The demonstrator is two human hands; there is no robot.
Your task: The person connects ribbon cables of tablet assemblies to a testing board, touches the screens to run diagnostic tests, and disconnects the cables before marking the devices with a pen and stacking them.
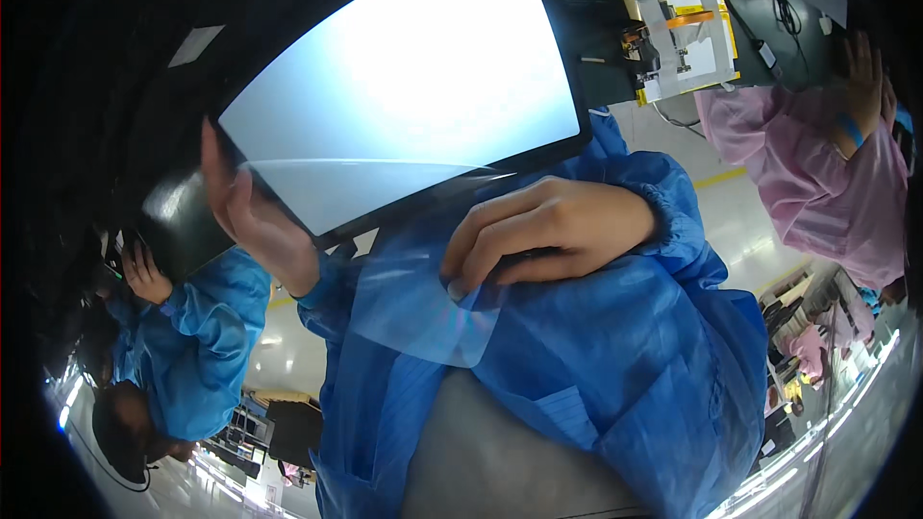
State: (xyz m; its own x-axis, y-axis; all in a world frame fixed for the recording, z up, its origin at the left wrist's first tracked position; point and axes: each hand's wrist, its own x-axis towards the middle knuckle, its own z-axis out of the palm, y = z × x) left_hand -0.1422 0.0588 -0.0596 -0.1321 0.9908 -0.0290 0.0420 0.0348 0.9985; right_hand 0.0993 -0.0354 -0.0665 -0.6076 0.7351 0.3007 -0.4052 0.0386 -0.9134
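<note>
The work looks part-way through: the large lit panel (433,67) is on and glowing white across its whole visible face, while the clear film (413,312) hangs off its near side, over the front of the blue coat (615,356), rather than lying flat on the screen. The right hand (548,231) is curled, with thumb and fingertips closed on the film near its right side, and the sheet droops below and to the left of them. The left hand (252,221) is at the panel's near left corner, fingers stretched toward the far side and thumb raised apart; whether it grips an edge or only steadies it I cannot tell. A thin pale line arcs across the near part of the screen and may be another edge of the film, so how much of the sheet overlaps the panel is unclear. Judging by this alone, the lighting up is done and the handling of the film is unfinished; whether it is coming off or going on does not show. On the dark table (608,86) to the far right lies a flat assembly (692,29) with grey tape strips, apart from the panel and untouched by either hand.
</note>
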